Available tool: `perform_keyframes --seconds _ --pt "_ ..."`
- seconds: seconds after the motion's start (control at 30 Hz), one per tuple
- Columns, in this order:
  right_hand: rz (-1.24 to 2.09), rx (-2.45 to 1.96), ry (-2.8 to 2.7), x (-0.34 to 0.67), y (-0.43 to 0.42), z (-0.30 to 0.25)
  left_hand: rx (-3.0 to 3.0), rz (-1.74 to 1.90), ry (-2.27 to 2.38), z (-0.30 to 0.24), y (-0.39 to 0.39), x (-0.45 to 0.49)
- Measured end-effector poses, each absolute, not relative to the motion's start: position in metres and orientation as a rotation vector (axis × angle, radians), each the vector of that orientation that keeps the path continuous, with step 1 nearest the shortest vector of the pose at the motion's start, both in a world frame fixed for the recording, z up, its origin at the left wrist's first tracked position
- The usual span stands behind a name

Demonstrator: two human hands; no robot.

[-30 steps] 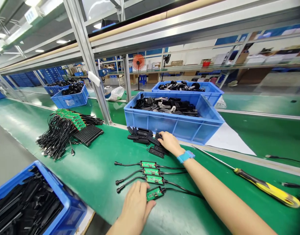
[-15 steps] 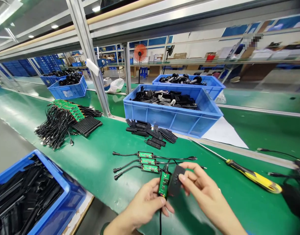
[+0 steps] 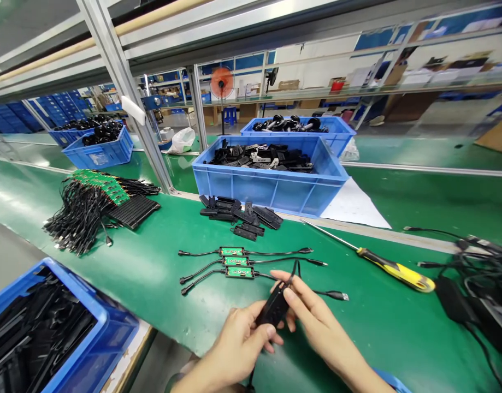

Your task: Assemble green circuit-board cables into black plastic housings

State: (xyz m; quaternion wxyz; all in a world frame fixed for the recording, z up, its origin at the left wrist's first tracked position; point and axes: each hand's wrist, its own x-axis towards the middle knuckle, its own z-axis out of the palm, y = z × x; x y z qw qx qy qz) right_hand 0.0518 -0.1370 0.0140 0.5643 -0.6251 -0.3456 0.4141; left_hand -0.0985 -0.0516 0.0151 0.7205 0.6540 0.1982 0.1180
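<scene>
Both hands meet low in the middle over the green belt. My left hand (image 3: pixel 238 341) and my right hand (image 3: pixel 316 322) pinch together a black plastic case (image 3: pixel 274 307) that covers the circuit board; its black cable runs up and to the right to a plug (image 3: pixel 341 296). Just beyond lie three green circuit boards with cables (image 3: pixel 234 262) in a row. A small pile of black case halves (image 3: pixel 240 214) sits in front of the blue bin of black parts (image 3: pixel 267 185).
A yellow-handled screwdriver (image 3: pixel 392 269) lies to the right. A bundle of boards and black cables (image 3: pixel 93 204) is at the left. A blue bin of black strips (image 3: pixel 49 333) stands at the near left. Tangled black cables (image 3: pixel 476 273) fill the right edge.
My right hand took a black case half from the pile and my left lifted one board. The case now covers the board, held by both hands. The view dropped slightly.
</scene>
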Motion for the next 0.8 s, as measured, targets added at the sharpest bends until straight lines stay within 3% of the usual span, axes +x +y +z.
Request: perform_keyframes --seconds 0.3,0.4,0.57,0.67,0.8 --pt "0.455 -1.717 -1.076 0.047 -0.149 0.040 1.983 0.188 0.325 0.016 -0.053 -0.092" --pt "0.119 -1.943 -1.034 0.074 -0.174 0.071 2.186 0.272 0.274 0.017 -0.032 -0.093" --pt "-0.589 -2.466 -0.853 0.169 -0.240 0.116 2.530 0.556 0.578 -0.011 0.025 -0.102" --pt "-0.555 -2.890 -0.743 0.219 -0.268 0.119 2.550 0.534 0.650 -0.022 0.041 -0.106" --pt "-0.505 -2.897 -0.788 0.245 -0.238 0.090 2.500 0.298 0.765 -0.005 0.025 -0.108"
